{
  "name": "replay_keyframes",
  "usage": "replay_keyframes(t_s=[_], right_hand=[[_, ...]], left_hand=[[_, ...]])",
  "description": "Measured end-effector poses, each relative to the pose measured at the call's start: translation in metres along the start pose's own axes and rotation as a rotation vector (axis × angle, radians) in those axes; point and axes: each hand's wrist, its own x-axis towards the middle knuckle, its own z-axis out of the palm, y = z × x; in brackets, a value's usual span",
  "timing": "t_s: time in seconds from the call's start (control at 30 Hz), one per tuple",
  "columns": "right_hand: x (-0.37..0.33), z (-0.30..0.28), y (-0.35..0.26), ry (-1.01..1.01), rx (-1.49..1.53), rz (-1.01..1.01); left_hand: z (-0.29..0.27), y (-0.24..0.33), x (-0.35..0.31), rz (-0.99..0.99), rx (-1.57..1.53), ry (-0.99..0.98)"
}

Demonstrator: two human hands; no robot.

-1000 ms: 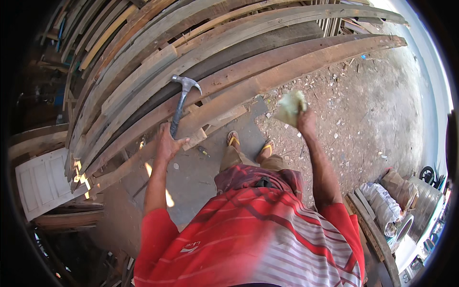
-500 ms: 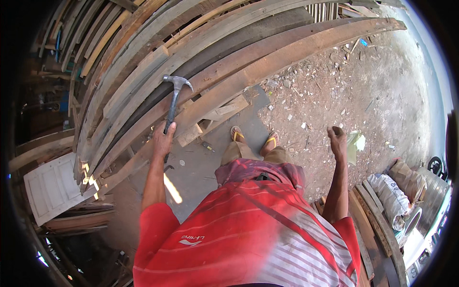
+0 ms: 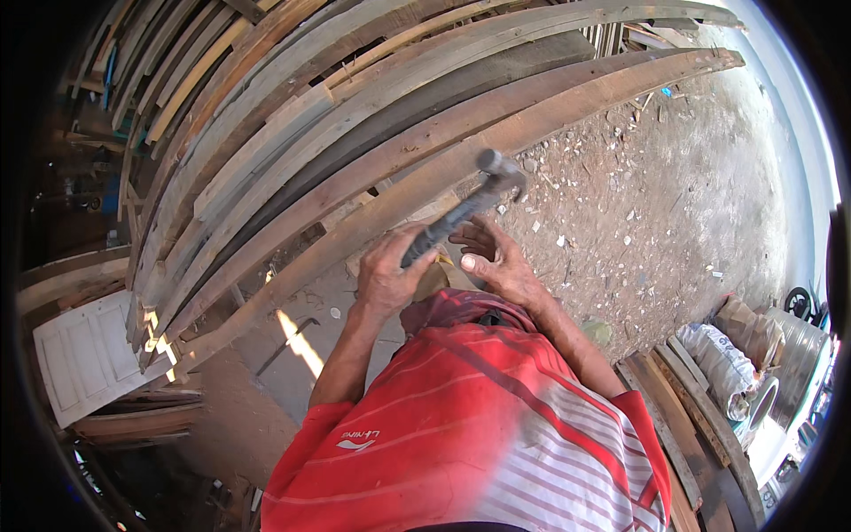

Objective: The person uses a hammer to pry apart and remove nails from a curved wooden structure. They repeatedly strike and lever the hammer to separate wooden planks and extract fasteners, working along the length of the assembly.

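Note:
A claw hammer [image 3: 458, 213] with a dark handle and a metal head is in front of my body, slightly blurred. My left hand [image 3: 386, 273] is wrapped round the lower handle, and the head points away toward the far right. Close beside the handle is my right hand [image 3: 503, 266], its fingers apart and slightly curled, with nothing visible in it. Whether its fingertips touch the handle I cannot tell. Beyond both hands runs the nearest long wooden beam [image 3: 390, 219], at the near side of a stack of timber.
Long timbers [image 3: 292, 155] fill the far left. A white panelled door [image 3: 89, 350] lies at the left, and a dark curved bar [image 3: 288, 344] on the floor. Debris covers the ground [image 3: 638, 204] at right. Planks [image 3: 660, 417] and a white sack [image 3: 720, 368] lie at the near right.
My left hand has brought the hammer from over the timbers rightward and nearer to my body. The right hand has moved in from the far right to beside the hammer, its fingers opening.

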Motion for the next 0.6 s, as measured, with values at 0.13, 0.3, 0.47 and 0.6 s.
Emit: replay_keyframes(t_s=[0.13,0.3,0.47,0.6], right_hand=[[-0.007,-0.005,0.016,0.29,0.59,0.081],[-0.043,-0.071,0.075,0.644,0.729,0.023],[-0.088,-0.087,0.095,0.818,0.755,-0.054],[-0.105,-0.075,0.096,0.911,0.725,-0.032]], left_hand=[[0.04,0.014,0.006,0.204,-0.176,-0.249],[0.027,0.001,0.056,0.18,0.182,-0.028],[0.048,-0.04,0.092,-0.054,0.399,-0.21],[0.058,-0.057,0.102,-0.06,0.486,-0.297]])
